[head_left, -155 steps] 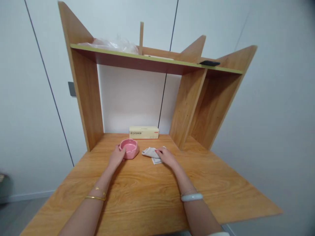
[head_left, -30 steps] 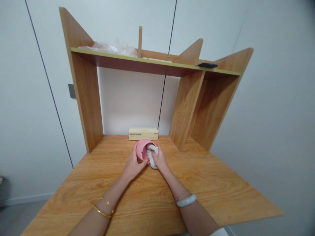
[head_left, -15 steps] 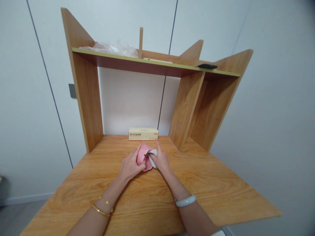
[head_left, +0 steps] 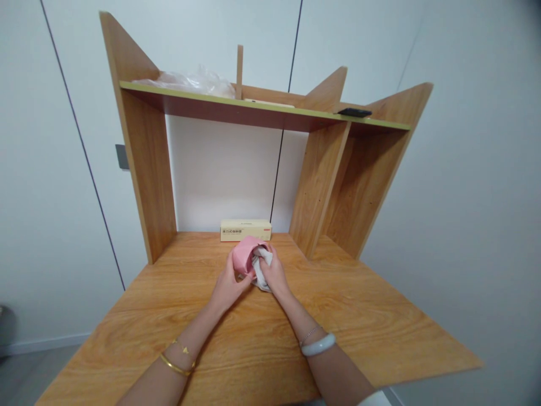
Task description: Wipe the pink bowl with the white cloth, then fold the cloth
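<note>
My left hand [head_left: 227, 285] grips a pink dish [head_left: 243, 254], which is tipped up on its side above the wooden desk [head_left: 236, 338]. My right hand [head_left: 274, 274] is closed on a light grey cloth [head_left: 261, 265] and presses it against the dish. Both hands meet in the middle of the desk, just in front of a long beige box [head_left: 245, 230].
The beige box lies at the back of the desk against the white wall. A wooden hutch [head_left: 147, 169] with a shelf stands over the desk; a crumpled plastic bag [head_left: 190, 82] and a dark flat object [head_left: 354, 112] lie on the shelf. A side compartment [head_left: 359, 186] opens at the right.
Five seconds ago the dish sat flat on the desk and the cloth lay beside it. Both are now lifted and held together; in the last second the dish has turned slightly in my hands.
</note>
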Tool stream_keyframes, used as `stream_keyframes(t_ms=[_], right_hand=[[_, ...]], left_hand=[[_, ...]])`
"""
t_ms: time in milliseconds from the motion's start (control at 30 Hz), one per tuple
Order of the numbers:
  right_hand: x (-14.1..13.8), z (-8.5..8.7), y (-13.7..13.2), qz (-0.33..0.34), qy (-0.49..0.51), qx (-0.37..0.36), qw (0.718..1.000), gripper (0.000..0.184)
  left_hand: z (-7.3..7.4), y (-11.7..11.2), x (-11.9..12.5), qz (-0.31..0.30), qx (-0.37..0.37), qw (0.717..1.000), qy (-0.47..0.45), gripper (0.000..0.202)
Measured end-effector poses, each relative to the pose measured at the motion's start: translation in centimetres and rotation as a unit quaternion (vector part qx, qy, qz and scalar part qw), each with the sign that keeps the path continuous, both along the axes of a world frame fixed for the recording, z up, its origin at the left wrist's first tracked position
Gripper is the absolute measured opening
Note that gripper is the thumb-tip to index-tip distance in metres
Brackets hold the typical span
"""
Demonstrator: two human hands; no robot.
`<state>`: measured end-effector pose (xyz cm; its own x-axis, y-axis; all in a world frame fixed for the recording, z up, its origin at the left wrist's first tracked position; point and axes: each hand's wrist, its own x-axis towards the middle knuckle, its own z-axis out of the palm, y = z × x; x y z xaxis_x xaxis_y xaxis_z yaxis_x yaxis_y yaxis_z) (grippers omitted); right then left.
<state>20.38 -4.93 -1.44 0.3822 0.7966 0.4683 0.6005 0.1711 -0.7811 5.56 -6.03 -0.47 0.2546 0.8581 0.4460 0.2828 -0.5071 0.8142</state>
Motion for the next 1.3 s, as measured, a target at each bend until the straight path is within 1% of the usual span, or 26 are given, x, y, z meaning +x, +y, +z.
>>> stream_keyframes(t_ms=[100, 200, 300, 367, 433, 533, 600, 667, 733, 800, 867, 933, 1033, 1133, 1233, 1300], right_hand=[[-0.1, 0.9, -0.5, -0.049, -0.061, -0.056, 0.995, 0.065], [0.1, 1.7, -1.2, -0.09, -0.149, -0.103, 0.979, 0.07], [0.3, 2.1, -1.7, -0.106, -0.219, -0.108, 0.964, 0.069], [0.4, 2.0, -1.7, -0.104, -0.238, -0.105, 0.96, 0.069], [0.6, 1.7, -1.5, -0.092, -0.229, -0.105, 0.963, 0.068], [0.8, 0.9, -1.0, -0.055, -0.181, -0.087, 0.978, 0.066], [0.9, 0.4, -0.6, -0.026, -0.14, -0.066, 0.988, 0.065], [1.0, 0.0, -0.3, -0.009, -0.104, -0.048, 0.993, 0.064], [0.9, -0.3, 0.0, -0.006, -0.076, -0.039, 0.996, 0.063], [0.8, -0.4, 0.1, -0.009, -0.055, -0.037, 0.998, 0.06], [0.6, -0.3, 0.1, -0.007, -0.042, -0.042, 0.998, 0.059], [0.3, 0.1, -0.1, -0.016, -0.052, -0.06, 0.997, 0.06], [0.0, 1.1, -0.6, -0.063, -0.113, -0.103, 0.986, 0.064], [-0.1, 2.2, -1.4, -0.101, -0.192, -0.135, 0.967, 0.068], [0.1, 2.7, -1.9, -0.114, -0.243, -0.138, 0.953, 0.071], [0.3, 2.7, -2.1, -0.104, -0.255, -0.128, 0.953, 0.071]], left_hand=[[0.4, 0.0, -0.4, 0.039, 0.011, 0.999, 0.033, 0.073], [0.8, 0.0, -0.8, 0.067, 0.017, 0.995, 0.078, 0.07], [1.0, -0.1, -0.9, 0.067, 0.021, 0.991, 0.111, 0.072], [1.0, -0.2, -0.8, 0.058, 0.035, 0.991, 0.119, 0.072], [0.9, -0.2, -0.9, 0.046, 0.051, 0.992, 0.108, 0.072], [0.8, 0.0, -0.9, 0.033, 0.059, 0.995, 0.073, 0.069], [0.7, 0.3, -0.9, 0.037, 0.039, 0.998, 0.041, 0.064], [0.5, 0.5, -0.7, 0.045, 0.003, 0.999, 0.005, 0.064], [0.3, 0.5, -0.4, 0.039, -0.031, 0.998, -0.029, 0.071], [0.1, 0.5, 0.0, 0.005, -0.051, 0.997, -0.054, 0.075], [-0.1, 0.4, 0.3, -0.024, -0.058, 0.995, -0.075, 0.073], [-0.1, 0.3, 0.4, -0.016, -0.053, 0.995, -0.082, 0.07], [0.3, 0.3, -0.1, 0.031, -0.035, 0.998, -0.044, 0.066], [0.9, 0.1, -0.6, 0.058, -0.025, 0.997, 0.043, 0.066], [1.4, -0.3, -0.9, 0.069, -0.013, 0.99, 0.122, 0.07], [1.5, -0.5, -0.9, 0.07, 0.004, 0.987, 0.148, 0.073]])
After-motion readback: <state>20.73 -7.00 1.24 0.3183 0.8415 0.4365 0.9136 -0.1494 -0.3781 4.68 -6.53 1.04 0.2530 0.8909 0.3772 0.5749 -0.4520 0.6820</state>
